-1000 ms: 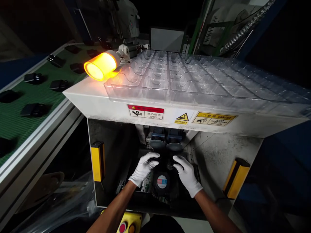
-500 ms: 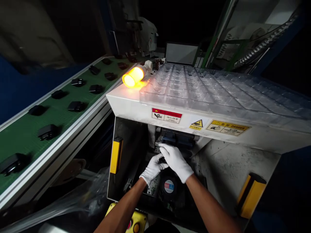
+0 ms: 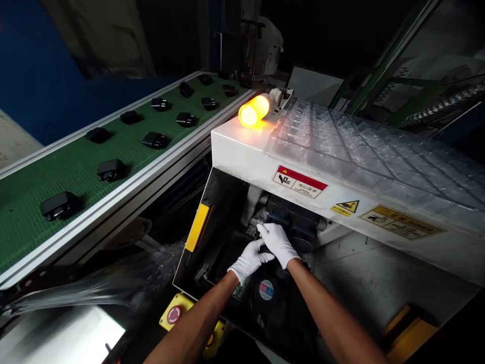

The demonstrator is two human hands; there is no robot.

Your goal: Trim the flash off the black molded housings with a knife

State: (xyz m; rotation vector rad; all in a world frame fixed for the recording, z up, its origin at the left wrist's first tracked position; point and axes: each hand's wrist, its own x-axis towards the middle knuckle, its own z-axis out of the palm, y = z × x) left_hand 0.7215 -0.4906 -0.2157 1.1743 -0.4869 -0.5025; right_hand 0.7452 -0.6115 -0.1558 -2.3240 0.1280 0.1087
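Observation:
Both my hands wear white gloves and meet inside the dark opening of a white machine. My left hand is closed, thumb and fingers pinched toward the right hand. My right hand curls over from the right, its fingers closed and bent down. Something dark shows in the narrow gap between them, but the fingers hide what it is. Just behind the hands is a dark blue metal fixture. Below them sits a round black part with a red and blue label.
Black plug adapters lie spaced along a green conveyor at left. Clear plastic trays and a lit amber lamp rest atop the machine. A yellow box with a red emergency stop stands beside my left forearm.
My view has turned to the left, so the machine sits farther right and more conveyor shows. The adapters' positions shift in the picture. Both hands stay together at the same fixture.

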